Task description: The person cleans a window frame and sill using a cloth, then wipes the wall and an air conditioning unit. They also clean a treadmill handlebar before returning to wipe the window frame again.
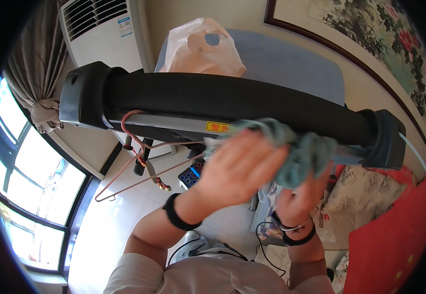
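A crumpled grey-green cloth [304,154] is bunched against the front of a long black padded or belted bar, which looks like the roller end of a folded treadmill [198,90]. My left hand [237,167], blurred by motion, grips the cloth's left part near a yellow label [218,126] that bears writing. On the other side, my right hand [303,198] holds the lower right part of the cloth, its fingers partly hidden by the folds. A pinkish clothes hanger [139,141] hooks over the bar's lower rail, left of my hands.
Dark plastic caps [84,95] [385,139] end the bar. Behind it stand a white plastic bag [202,47] and a blue padded surface [290,58]. A floor-standing air conditioner [103,40] is at upper left. A red flag-like cloth [389,235] lies right; a black cable [262,239] hangs low.
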`<state>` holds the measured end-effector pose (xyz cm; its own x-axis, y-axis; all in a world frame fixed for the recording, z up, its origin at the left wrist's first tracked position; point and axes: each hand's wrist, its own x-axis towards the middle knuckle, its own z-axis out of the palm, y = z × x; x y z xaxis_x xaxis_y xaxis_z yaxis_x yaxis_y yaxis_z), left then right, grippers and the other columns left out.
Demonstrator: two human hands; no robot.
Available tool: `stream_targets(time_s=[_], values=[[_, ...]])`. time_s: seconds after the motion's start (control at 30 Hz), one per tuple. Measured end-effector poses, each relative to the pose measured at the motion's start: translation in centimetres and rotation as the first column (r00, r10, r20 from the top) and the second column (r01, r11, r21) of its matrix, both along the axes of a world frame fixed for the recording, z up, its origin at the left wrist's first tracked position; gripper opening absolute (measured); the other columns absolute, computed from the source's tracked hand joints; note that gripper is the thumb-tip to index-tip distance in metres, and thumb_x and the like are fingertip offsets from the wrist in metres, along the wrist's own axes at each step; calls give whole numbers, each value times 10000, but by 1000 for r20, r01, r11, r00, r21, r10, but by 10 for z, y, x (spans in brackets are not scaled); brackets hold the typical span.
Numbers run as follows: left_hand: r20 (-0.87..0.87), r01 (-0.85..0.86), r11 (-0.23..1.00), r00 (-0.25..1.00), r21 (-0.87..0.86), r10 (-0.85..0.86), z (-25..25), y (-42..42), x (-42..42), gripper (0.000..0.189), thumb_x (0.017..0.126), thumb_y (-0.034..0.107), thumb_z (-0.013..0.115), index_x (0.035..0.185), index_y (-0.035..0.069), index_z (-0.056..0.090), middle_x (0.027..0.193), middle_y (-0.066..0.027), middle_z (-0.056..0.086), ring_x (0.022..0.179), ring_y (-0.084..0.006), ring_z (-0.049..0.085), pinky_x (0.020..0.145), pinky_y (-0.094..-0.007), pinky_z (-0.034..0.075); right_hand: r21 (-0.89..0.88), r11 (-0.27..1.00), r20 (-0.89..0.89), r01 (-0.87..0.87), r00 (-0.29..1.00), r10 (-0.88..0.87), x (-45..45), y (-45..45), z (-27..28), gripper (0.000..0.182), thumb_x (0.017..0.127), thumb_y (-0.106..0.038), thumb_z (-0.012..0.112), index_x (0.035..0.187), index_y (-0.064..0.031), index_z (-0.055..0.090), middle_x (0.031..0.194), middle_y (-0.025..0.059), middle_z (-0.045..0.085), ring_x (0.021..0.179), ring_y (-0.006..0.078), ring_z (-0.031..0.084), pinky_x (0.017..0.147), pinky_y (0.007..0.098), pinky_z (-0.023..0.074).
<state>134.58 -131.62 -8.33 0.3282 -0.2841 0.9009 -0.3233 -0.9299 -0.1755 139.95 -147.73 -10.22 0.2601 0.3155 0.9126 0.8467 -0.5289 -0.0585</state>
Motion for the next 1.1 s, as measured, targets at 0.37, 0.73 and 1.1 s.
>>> stream_targets(time_s=[0.37,0.73,1.1], values=[[51,-245,949,964,-196,259,-11,47,-35,348,807,142,544,1099,-47,551,1112,-215,576,1091,-432,501,989,-497,332,-39,963,35,-265,963,267,-19,64,20,449,723,-145,581,1163,-59,582,1024,151,604,1066,319,539,981,471,340],[41,30,999,999,24,-31,2,-66,35,324,765,151,534,1068,73,621,1091,-83,590,1019,-240,549,906,-368,438,176,969,-11,175,984,-176,21,-43,4,476,700,-53,580,1169,18,535,1160,255,528,1055,436,514,953,545,357],[123,21,996,992,-89,-10,-5,-30,20,318,763,180,549,1060,82,610,1081,-72,595,991,-240,561,888,-372,438,70,994,-51,85,995,-82,-3,-4,12,362,815,-108,548,1143,47,540,1160,251,543,1086,417,521,966,535,337]])
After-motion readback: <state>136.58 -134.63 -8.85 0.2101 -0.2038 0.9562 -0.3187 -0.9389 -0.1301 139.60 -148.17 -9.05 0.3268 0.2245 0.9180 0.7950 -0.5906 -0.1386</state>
